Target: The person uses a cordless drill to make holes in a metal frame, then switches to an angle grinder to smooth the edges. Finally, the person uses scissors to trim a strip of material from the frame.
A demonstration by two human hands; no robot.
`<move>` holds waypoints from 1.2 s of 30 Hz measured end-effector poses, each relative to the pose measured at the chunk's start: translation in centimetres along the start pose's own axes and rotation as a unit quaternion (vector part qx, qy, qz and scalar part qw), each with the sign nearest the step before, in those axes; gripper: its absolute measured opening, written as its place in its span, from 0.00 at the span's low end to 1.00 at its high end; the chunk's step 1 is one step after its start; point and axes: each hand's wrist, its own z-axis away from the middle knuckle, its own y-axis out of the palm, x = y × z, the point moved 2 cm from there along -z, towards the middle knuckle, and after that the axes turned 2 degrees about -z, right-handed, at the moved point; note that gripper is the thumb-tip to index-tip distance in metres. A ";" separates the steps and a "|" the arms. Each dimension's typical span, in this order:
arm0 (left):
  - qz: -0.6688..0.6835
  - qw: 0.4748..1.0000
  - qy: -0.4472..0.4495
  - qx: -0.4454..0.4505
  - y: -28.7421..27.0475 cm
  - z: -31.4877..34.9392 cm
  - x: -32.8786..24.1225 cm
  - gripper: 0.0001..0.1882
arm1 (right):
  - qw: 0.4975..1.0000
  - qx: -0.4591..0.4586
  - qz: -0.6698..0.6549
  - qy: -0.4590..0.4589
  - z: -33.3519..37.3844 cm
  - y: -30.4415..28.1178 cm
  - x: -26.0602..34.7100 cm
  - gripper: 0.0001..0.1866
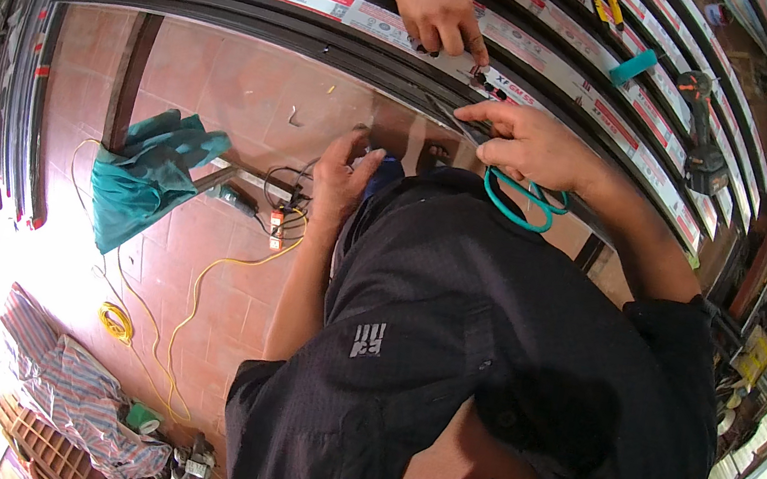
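My right hand [546, 147] is closed round a pair of scissors with teal handle loops [513, 220]. Its index finger lies along the blades, which point left at the edge of dark metal bars [373, 60]. Just beyond sit several small black pieces [496, 90] on a bar with a white and red printed film. Another person's hand [435, 5] reaches in from the top, fingers down by those pieces. Lower left of the bars, my left hand [342, 170] hangs with thumb and fingers apart and nothing visible in it, close to something blue at my lap.
A cordless drill [701, 130], a teal roll [632, 67] and yellow-handled pliers [606, 1] lie on the bars. Green cloth [152, 170] drapes over a frame post at left. Yellow cable [191, 299] and a power tool [233, 200] lie on the tiled floor.
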 end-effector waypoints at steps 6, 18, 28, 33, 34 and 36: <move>-0.030 0.965 0.259 -0.001 -0.7 0.2 -11.7 0.36 | 0.998 0.010 -0.068 -0.001 -0.4 1.0 -1.1 0.32; -0.051 0.928 0.370 -0.011 1.1 0.7 -15.1 0.25 | 0.905 0.014 -0.424 0.004 -0.1 2.3 -4.4 0.22; 0.088 0.957 0.267 -0.066 0.6 0.6 -14.7 0.18 | 0.922 -0.260 0.253 -0.133 -0.7 0.0 -7.0 0.20; 0.079 0.962 0.251 -0.075 0.7 0.8 -13.4 0.15 | 0.901 -0.268 0.318 -0.121 -4.0 -1.5 -8.0 0.19; 0.059 0.967 0.237 -0.080 0.8 0.9 -13.1 0.15 | 0.902 -0.282 0.297 -0.139 -3.8 -1.5 -8.3 0.19; 0.029 0.962 0.257 -0.084 1.0 1.2 -12.8 0.15 | 0.897 -0.311 0.229 -0.217 -2.8 -1.7 -8.5 0.20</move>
